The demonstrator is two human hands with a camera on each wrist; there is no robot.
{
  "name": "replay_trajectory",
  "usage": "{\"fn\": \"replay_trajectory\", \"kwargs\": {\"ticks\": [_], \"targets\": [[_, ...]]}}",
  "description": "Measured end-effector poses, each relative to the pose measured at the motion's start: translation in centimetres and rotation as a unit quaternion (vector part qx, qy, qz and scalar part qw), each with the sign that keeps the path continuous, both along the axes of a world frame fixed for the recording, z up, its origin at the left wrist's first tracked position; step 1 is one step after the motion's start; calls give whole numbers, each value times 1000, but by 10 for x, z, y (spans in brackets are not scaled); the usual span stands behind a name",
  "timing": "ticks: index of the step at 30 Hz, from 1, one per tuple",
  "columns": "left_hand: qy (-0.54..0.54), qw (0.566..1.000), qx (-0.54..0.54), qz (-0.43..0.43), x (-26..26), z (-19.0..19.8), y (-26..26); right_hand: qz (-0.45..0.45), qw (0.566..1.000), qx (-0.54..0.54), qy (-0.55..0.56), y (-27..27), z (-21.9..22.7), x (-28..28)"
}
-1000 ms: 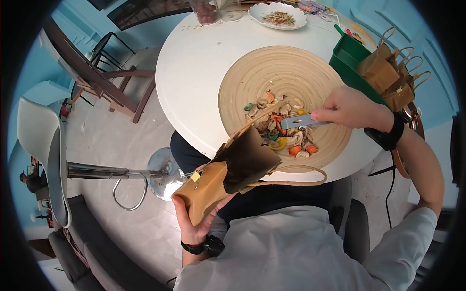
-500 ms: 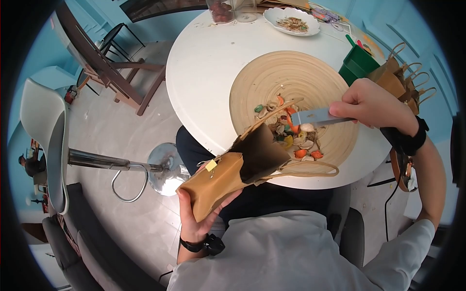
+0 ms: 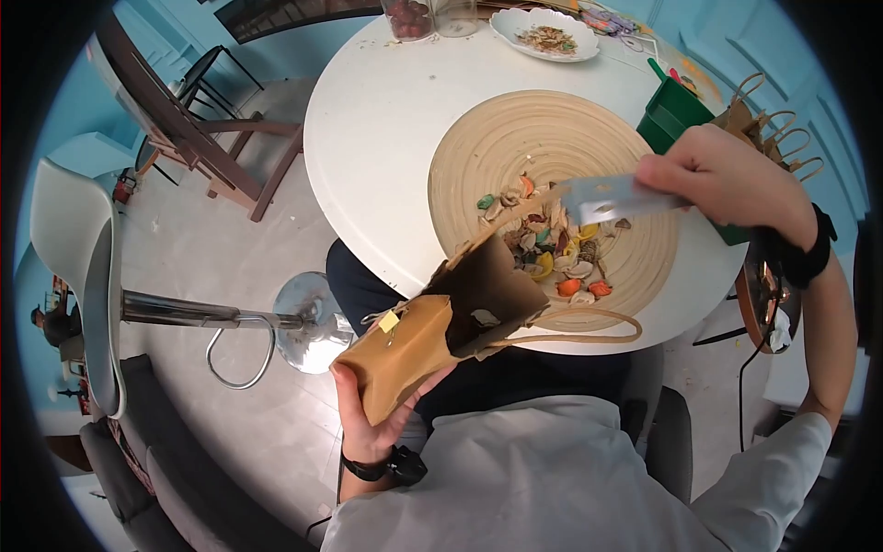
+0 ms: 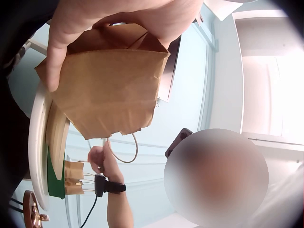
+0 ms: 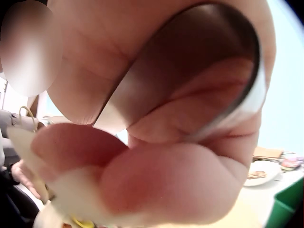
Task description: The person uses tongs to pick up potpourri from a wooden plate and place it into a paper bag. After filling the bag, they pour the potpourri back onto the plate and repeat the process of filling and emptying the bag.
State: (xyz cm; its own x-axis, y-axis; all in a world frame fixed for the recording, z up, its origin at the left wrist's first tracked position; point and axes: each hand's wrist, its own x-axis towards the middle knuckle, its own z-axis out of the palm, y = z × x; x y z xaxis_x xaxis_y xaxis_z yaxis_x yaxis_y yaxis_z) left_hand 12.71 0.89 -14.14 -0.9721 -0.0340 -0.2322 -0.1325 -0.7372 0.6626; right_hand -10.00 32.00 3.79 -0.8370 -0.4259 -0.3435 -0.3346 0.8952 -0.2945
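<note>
My left hand [image 3: 372,438] holds a small brown paper bag [image 3: 397,354] from below, its dark mouth tilted toward the plate. A pale dried piece [image 3: 485,318] shows inside the mouth. A yellow tag [image 3: 388,321] hangs from the bag's side. My right hand [image 3: 716,175] pinches flat metal tongs [image 3: 607,201], blurred, above the plate; their tips overlap a bag handle in the head view. Beneath lies a heap of dried potpourri [image 3: 557,253] on the round wooden plate [image 3: 543,115]. In the right wrist view, fingers and thumb press the bent tongs [image 5: 190,52].
On the white table [image 3: 368,138], a scalloped dish [image 3: 579,51] with dried bits stands at the back, near a jar of dark red balls [image 3: 408,20]. A green container [image 3: 676,115] and several paper bags [image 3: 740,120] stand right. A white stool [image 3: 78,239] is left.
The tongs have risen from the potpourri heap, with an orange piece at their tips half a second ago. A pale piece now shows inside the bag. My left hand keeps hold of the bag.
</note>
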Motion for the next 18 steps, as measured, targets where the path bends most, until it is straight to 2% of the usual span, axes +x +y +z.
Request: {"fn": "replay_trajectory", "kwargs": {"ticks": [1,3,7,10,12,16,18], "targets": [[4,1000,3,-4,0,0,0,-1,1000,4,0,13,-2,-6],[7,1000,9,-8,-1,-2,0,-64,992,108,23,36,-8,-16],[12,1000,6,-10,-2,-3,0,-115,979,167,-10,51,-17,-20],[7,1000,3,-11,-1,-2,0,-101,987,125,-27,47,-33,-20],[5,1000,0,-14,-1,-2,0,-26,997,66,-41,37,-47,-23],[20,1000,-3,-14,-1,0,1,-4,998,51,-38,12,-66,-25],[19,1000,-6,-12,-1,1,2,52,998,24,32,6,-75,-25]]}}
